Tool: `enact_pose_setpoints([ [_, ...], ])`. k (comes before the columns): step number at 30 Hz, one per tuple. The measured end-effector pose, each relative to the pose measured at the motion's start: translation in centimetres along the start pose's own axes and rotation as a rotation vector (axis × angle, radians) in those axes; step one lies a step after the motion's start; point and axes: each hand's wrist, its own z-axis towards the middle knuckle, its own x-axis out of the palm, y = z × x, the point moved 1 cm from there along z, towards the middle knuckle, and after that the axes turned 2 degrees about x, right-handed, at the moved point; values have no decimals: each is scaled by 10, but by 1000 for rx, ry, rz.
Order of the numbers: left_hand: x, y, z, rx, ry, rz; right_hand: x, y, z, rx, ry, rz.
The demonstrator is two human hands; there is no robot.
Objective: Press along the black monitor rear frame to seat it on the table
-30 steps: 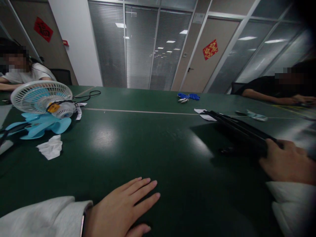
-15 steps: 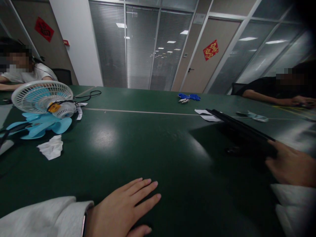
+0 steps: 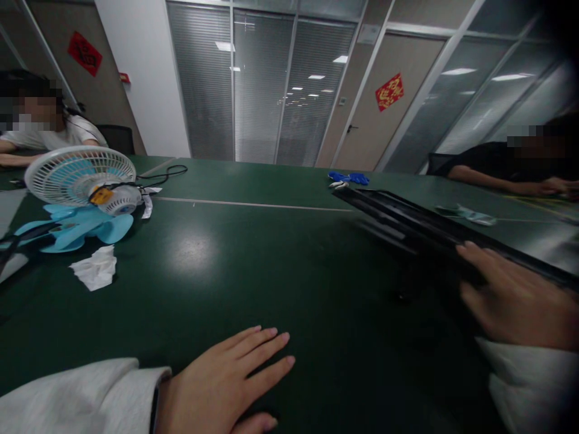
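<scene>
My left hand [image 3: 226, 383] lies flat on the green table [image 3: 271, 265], palm down with its fingers spread, holding nothing. On the right, my right hand [image 3: 515, 295] is at the near edge of a long, flat black object [image 3: 420, 223], fingers over its top and thumb lower down. The object is tilted above the table and smeared by motion. Its exact kind cannot be made out. Its far end reaches close to a pair of blue and white gloves [image 3: 348, 178].
On the left lie a white fan [image 3: 81, 175], light-blue fan blades [image 3: 90, 229] and a crumpled tissue [image 3: 96, 268]. A greyish item [image 3: 470, 214] lies at the right. One person [image 3: 76, 129] sits far left, another [image 3: 488, 163] far right.
The black object has swung and shifted, its far end now higher and further left, covering the white paper. My right hand moved slightly left with it. My left hand stayed still.
</scene>
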Motion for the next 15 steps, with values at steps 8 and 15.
enact_pose_setpoints([
  [8, 7, -4, 1, 18, -68, 167, -41, 80, 6, -240, -81, 220],
  [15, 21, 1, -2, 261, -405, 607, -73, 135, -6, -420, -20, 445],
])
